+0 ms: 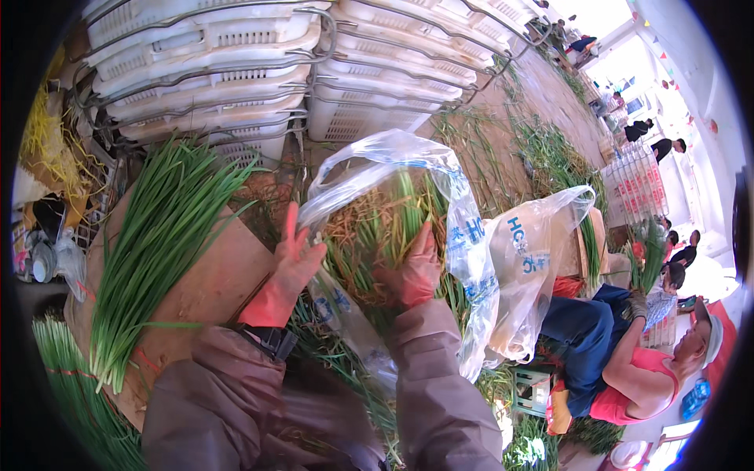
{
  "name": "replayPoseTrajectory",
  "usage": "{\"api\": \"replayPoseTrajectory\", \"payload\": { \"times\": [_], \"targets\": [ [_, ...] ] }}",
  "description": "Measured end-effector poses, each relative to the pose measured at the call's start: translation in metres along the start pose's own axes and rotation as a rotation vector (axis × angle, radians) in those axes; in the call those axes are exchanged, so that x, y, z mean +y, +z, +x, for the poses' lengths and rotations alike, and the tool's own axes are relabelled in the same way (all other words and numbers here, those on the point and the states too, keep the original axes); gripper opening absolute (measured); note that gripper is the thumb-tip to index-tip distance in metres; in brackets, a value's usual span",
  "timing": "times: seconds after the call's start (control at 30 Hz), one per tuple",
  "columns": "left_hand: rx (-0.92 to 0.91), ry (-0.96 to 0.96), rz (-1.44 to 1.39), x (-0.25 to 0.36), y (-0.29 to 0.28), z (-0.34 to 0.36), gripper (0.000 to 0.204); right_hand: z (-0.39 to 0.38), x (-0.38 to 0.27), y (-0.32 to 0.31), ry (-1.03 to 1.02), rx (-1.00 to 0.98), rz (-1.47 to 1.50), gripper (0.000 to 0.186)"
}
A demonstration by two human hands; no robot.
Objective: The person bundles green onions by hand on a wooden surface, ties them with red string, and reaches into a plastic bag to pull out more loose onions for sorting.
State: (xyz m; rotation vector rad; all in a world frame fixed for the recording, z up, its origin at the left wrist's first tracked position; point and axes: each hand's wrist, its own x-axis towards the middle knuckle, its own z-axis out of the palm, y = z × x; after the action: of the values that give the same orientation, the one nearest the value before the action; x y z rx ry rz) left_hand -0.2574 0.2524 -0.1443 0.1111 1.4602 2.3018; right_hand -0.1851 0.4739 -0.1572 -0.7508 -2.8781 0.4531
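Observation:
A clear plastic bag [467,228] with blue print stands wide-mouthed in front of me, holding long green chives mixed with dry brown leaves. My right hand [416,271], in a pinkish-red glove, reaches into it with fingers curled against a clump of chives [408,208]; part of that hand is hidden among the leaves. At the bag's left rim is my left hand [287,275], gloved alike, its fingers apart and nothing visible in them. Left of it, a large pile of fresh chives [157,251] lies on a brown board [208,271].
Stacked white crates [204,71] with metal handles rise at the back. Another plastic bag [522,267] stands to the right. Beyond it a seated co-worker [628,369] in a red top handles greens. Loose leaves litter the floor [487,125]. Tied chives [67,385] are at lower left.

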Motion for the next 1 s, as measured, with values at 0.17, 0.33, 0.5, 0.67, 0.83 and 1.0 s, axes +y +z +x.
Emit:
{"api": "replayPoseTrajectory", "payload": {
  "times": [0.17, 0.33, 0.5, 0.67, 0.83, 1.0],
  "targets": [
    [-0.116, 0.292, 0.234, -0.019, -0.014, 0.011, 0.076, 0.005, -0.025, -0.004, 0.406, -0.291, -0.192, 0.131],
    [-0.026, 0.132, 0.057, -0.026, 0.000, -0.004, 0.051, -0.016, 0.014, 0.002, 0.101, -0.251, 0.153, 0.125],
    [-0.095, 0.049, 0.105, -0.012, -0.002, -0.023, 0.046, -0.007, -0.021, -0.024, 0.408, -0.374, 0.065, 0.119],
    [-0.114, 0.007, 0.240, -0.040, -0.012, -0.029, 0.049, -0.022, -0.012, -0.023, 0.289, -0.289, 0.130, 0.099],
    [-0.048, -0.140, 0.021, -0.041, 0.005, -0.035, 0.056, -0.062, -0.032, -0.036, 0.286, -0.195, 0.180, 0.073],
    [-0.052, -0.370, -0.144, -0.034, 0.010, -0.037, 0.076, -0.110, -0.024, -0.037, 0.131, 0.177, 0.252, 0.064]
  ]
}}
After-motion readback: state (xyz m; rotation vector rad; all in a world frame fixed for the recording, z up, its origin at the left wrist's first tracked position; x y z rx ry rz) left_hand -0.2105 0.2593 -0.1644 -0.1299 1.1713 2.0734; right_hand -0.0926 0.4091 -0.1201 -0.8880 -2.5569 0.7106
